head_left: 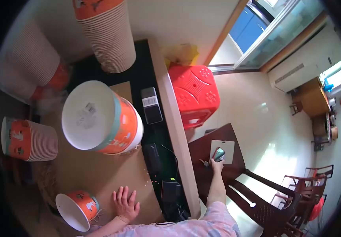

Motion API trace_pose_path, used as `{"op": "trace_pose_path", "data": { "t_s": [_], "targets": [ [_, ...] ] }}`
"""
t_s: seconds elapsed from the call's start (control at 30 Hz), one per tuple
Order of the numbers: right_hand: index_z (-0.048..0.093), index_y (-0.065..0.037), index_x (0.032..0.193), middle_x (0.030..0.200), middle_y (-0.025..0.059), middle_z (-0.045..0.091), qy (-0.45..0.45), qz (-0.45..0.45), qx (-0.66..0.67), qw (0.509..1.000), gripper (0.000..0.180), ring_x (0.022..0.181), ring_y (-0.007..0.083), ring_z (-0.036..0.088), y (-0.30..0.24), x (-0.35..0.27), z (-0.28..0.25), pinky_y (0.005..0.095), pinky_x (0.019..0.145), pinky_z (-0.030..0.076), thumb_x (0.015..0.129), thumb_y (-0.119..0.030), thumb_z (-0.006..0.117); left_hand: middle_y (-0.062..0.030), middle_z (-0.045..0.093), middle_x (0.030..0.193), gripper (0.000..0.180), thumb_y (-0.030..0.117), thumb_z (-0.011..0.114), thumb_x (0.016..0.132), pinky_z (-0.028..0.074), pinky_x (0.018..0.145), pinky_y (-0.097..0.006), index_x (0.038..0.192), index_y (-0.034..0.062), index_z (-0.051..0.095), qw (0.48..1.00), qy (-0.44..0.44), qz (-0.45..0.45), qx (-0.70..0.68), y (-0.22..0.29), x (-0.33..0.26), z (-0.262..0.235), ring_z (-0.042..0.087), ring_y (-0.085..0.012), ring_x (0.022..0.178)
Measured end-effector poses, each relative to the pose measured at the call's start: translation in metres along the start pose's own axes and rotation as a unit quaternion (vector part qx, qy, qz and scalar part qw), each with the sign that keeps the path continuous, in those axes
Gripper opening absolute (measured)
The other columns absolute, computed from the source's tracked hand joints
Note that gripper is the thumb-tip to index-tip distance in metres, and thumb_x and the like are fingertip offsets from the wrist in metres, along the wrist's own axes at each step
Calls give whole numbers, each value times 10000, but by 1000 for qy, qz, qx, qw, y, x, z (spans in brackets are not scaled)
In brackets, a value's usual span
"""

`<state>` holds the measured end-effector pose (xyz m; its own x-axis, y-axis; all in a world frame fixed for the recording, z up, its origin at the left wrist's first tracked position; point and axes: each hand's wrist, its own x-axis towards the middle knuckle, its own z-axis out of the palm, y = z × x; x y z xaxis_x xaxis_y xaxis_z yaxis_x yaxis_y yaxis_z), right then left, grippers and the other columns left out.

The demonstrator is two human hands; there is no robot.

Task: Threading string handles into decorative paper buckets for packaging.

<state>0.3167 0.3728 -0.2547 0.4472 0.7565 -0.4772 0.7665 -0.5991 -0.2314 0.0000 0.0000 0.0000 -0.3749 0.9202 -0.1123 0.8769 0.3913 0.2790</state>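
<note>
My left hand (126, 204) lies with its fingers spread on a brown cardboard sheet (99, 170) that covers the table. Just left of it, an orange-and-white paper bucket (75, 209) rests tipped on its side. Farther off stands a large paper bucket (91, 114) with a white inside and an orange, teal-rimmed wall. My right arm reaches out to the right, where my right hand (217, 164) grips a dark, glossy smartphone (219, 153) above a pale sheet (228, 152) on a dark wooden chair (202, 148). Beside that hand lies a small key (204, 162).
Tall stacks of paper buckets (109, 39) rise at the table's back, and a shorter stack (36, 140) lies at the left. A black device (152, 106), a dark box (170, 191) and cables sit near the table edge. Beyond it stands a red plastic stool (194, 87).
</note>
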Motion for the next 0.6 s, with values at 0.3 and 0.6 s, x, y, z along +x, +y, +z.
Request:
{"op": "trace_pose_path", "data": {
  "t_s": [0.3,0.6],
  "targets": [
    [280,-103,1322,1171,261,533,-20,49,26,998,959,1092,402,526,133,-67,16,435,948,427,558,-423,762,-177,308,1394,623,276,604,730,147,1051,-605,1304,131,412,1000,-2,7,3,3,11,2,251,-384,1311],
    [115,-294,1428,1313,136,435,-37,90,-70,993,990,1220,327,424,86,-38,5,526,976,376,677,-277,760,-169,304,1401,616,272,607,738,145,1053,-604,1306,132,416,1000,10,7,-7,6,11,1,245,-381,1315]
  ]
}}
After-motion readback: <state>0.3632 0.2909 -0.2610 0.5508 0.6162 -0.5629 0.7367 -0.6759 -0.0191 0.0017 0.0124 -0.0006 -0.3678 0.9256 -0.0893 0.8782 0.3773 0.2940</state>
